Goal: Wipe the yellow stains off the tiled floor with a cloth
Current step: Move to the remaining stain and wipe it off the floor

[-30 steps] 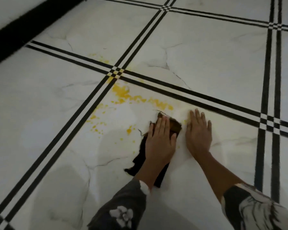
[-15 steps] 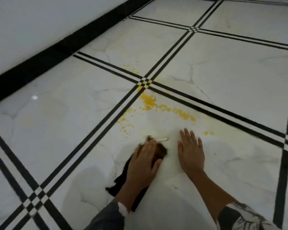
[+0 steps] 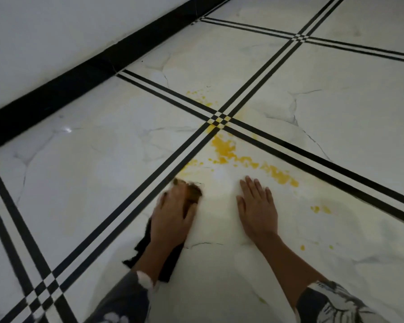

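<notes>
Yellow stains (image 3: 229, 149) lie on the white tiled floor (image 3: 336, 127), thickest just below the crossing of the black double lines (image 3: 219, 118) and running as a broken streak toward the right; smaller yellow spots sit further right and beyond the crossing. A dark cloth (image 3: 191, 194), brownish at its front edge and black where it trails back under the wrist, lies flat on the floor beside the diagonal line. The left hand (image 3: 173, 217) presses on it, fingers (image 3: 173, 194) spread over the cloth, blurred. The right hand (image 3: 258, 206) rests flat on the bare tile nearby, fingers extended and close together, holding nothing.
</notes>
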The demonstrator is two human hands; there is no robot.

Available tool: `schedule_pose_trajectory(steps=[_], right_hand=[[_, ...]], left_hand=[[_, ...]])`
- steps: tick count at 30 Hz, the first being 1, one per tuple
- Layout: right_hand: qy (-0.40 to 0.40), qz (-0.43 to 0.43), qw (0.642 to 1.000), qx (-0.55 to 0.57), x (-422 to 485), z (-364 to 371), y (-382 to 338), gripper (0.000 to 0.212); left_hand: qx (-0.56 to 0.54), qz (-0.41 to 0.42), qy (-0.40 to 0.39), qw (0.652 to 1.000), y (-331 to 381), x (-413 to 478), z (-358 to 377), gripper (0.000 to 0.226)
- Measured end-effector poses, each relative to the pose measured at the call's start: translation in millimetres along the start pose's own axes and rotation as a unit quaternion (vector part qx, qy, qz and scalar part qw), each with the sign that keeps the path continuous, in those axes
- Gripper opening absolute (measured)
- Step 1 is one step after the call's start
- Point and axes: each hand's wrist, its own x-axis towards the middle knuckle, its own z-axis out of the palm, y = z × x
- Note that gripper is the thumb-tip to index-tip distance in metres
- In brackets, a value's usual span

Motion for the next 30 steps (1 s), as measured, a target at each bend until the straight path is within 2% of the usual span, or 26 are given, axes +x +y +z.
schedule_pose_trajectory(steps=[4,6,7,9,11,12,14,16,17,19,21,24,25,26,27,30], right_hand=[[-0.001,0.002,1.000,0.002,12.1,3.5,-0.7,0.076],[0.005,0.005,1.000,0.001,11.0,7.1,-1.4,0.073],[0.002,0.005,1.000,0.003,10.6,7.7,-0.9,0.072],[-0.004,0.003,1.000,0.007,8.2,6.5,-0.5,0.072],[-0.001,0.003,1.000,0.008,10.3,6.9,-1.0,0.071],[0.004,0.004,1.000,0.005,11.0,7.5,-1.2,0.070],[0.007,0.007,1.000,-0.001,11.6,8.2,-2.1,0.067],[0.007,0.008,1.000,0.000,11.9,8.2,-2.7,0.067],[0.007,0.007,1.000,0.003,12.0,7.4,-3.2,0.067],[0.006,0.002,1.000,0.006,12.3,6.1,-3.1,0.069],[0.007,0.002,1.000,0.010,13.2,6.3,-2.0,0.069],[0.008,0.001,1.000,0.014,13.2,7.5,-0.8,0.068],[0.006,0.001,1.000,0.014,13.3,8.3,-1.0,0.068],[0.005,0.000,1.000,0.014,13.1,7.5,-0.8,0.069],[0.001,-0.002,1.000,0.012,12.7,7.0,-0.7,0.070],[-0.021,-0.022,1.000,0.003,3.9,1.5,3.8,0.076]], left_hand=[[0.018,-0.203,0.037,0.978,-0.2,80.5,-1.2,0.068],[0.016,-0.226,0.032,0.973,24.5,115.9,5.7,0.066],[0.021,-0.191,0.025,0.981,39.4,124.6,10.3,0.066],[0.043,-0.058,-0.002,0.997,61.2,112.5,14.1,0.067],[0.044,0.071,-0.033,0.996,56.7,80.8,10.5,0.071],[0.037,0.100,-0.039,0.993,44.4,69.1,8.8,0.070],[0.022,0.064,-0.026,0.997,12.6,70.9,3.4,0.069],[0.026,-0.042,-0.007,0.999,-5.5,97.3,-1.2,0.067],[0.037,-0.084,0.000,0.996,-4.5,115.9,-2.4,0.065],[0.043,-0.110,0.010,0.993,15.4,147.1,0.8,0.064],[0.044,-0.059,-0.002,0.997,44.1,157.8,8.1,0.064],[0.047,0.106,-0.042,0.992,62.8,113.4,12.0,0.069],[0.031,0.132,-0.046,0.990,55.0,93.5,10.8,0.069],[0.010,0.123,-0.039,0.992,42.6,77.9,7.2,0.067],[-0.003,0.081,-0.021,0.997,27.0,71.4,4.0,0.064],[0.026,-0.131,0.019,0.991,0.5,87.1,-1.6,0.064]])
